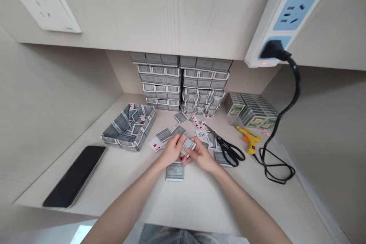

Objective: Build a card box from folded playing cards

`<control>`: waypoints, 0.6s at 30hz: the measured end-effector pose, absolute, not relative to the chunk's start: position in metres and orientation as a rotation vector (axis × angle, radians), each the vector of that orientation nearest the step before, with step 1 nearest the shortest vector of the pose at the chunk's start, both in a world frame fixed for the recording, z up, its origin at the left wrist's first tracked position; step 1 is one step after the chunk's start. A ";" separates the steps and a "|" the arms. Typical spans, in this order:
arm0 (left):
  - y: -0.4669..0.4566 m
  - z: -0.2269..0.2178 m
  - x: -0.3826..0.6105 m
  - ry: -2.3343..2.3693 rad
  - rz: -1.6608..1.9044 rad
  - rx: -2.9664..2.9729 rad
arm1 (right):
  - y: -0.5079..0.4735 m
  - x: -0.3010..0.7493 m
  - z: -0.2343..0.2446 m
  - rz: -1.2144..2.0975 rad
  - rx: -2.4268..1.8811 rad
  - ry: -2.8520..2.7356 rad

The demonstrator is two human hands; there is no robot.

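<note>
My left hand and my right hand meet over the middle of the desk, both closed on a folded grey-backed playing card held between the fingers. A small stack of grey-backed cards lies flat just below my hands. Loose cards, some face up with red pips, are scattered just beyond my fingers. A tray woven from folded cards sits to the left with a few cards inside.
Stacks of woven card trays stand at the back. Black scissors and a yellow glue gun lie right of my hands, its black cable looped nearby. Card decks sit back right. A black phone lies left.
</note>
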State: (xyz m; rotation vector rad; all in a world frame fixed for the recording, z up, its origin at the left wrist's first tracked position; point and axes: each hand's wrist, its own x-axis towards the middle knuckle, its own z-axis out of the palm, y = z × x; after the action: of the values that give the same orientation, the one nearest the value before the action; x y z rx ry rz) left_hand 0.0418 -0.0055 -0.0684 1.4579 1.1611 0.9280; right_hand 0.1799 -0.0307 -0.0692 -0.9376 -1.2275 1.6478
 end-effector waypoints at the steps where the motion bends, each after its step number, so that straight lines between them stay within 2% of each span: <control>1: -0.008 -0.068 0.042 1.180 0.904 1.462 | -0.032 0.178 -0.070 1.668 -0.952 -1.260; 10: -0.008 -0.058 0.042 1.162 0.857 1.566 | -0.034 0.177 -0.066 1.761 -0.891 -1.271; 14: -0.005 -0.058 0.040 1.350 0.991 1.854 | -0.032 0.176 -0.071 1.651 -0.992 -1.255; 18: -0.008 -0.060 0.040 1.308 0.968 1.927 | -0.030 0.179 -0.072 1.452 -1.104 -1.270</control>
State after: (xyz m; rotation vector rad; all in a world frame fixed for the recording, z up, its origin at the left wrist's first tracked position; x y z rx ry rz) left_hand 0.0400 -0.0077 -0.0600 1.9265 1.3081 0.9675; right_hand 0.1792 -0.0298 -0.0723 -1.1040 -1.2700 1.4523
